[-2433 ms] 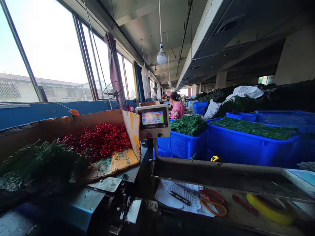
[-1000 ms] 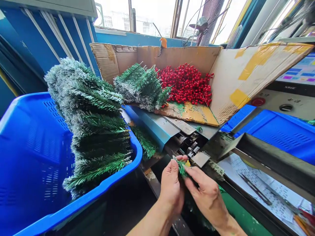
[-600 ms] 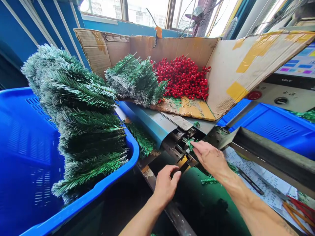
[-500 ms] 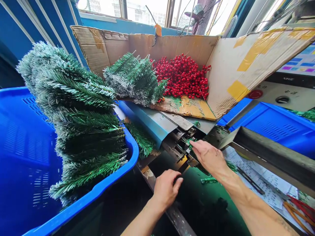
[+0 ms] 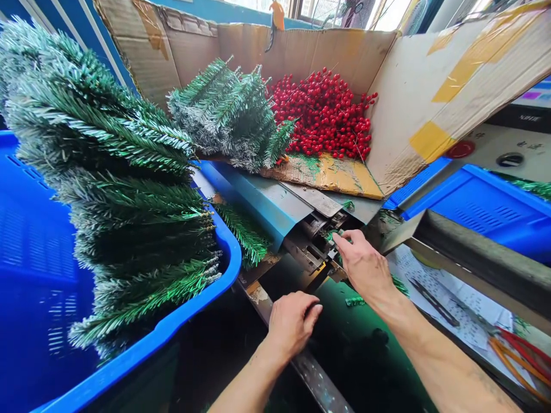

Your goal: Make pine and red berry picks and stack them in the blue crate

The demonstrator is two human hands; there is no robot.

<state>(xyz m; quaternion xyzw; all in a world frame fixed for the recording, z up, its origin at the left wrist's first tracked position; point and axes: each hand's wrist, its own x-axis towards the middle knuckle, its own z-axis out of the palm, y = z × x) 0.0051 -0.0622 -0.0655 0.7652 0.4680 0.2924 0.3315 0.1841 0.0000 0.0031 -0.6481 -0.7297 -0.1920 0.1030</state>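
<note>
My right hand (image 5: 361, 258) is closed in a pinch at the metal jaws (image 5: 316, 258) of a machine. Green artificial pine bits (image 5: 331, 236) show right at its fingertips; the pinched end is mostly hidden by the fingers. Lower and to the left, my left hand (image 5: 293, 324) is curled, knuckles up, by a metal bar (image 5: 316, 381). Its thumb stands a little off the forefinger, and whatever lies under the curled fingers is hidden. Green pine tips (image 5: 355, 301) stick out below my right wrist.
Frosted pine branches (image 5: 142, 201) are stacked in a blue basket (image 5: 235, 258) at left. Behind the machine, a cardboard box (image 5: 396, 137) holds frosted pine sprigs (image 5: 232, 115) and red berries (image 5: 322, 115). At right are a metal trough (image 5: 477, 258), scissors (image 5: 516, 350) and a red button (image 5: 460, 149).
The view has tilted down and come closer, so the box and basket sit higher or further left. My right hand stays at the jaws, its fingers slightly more bent. My left hand looks unchanged.
</note>
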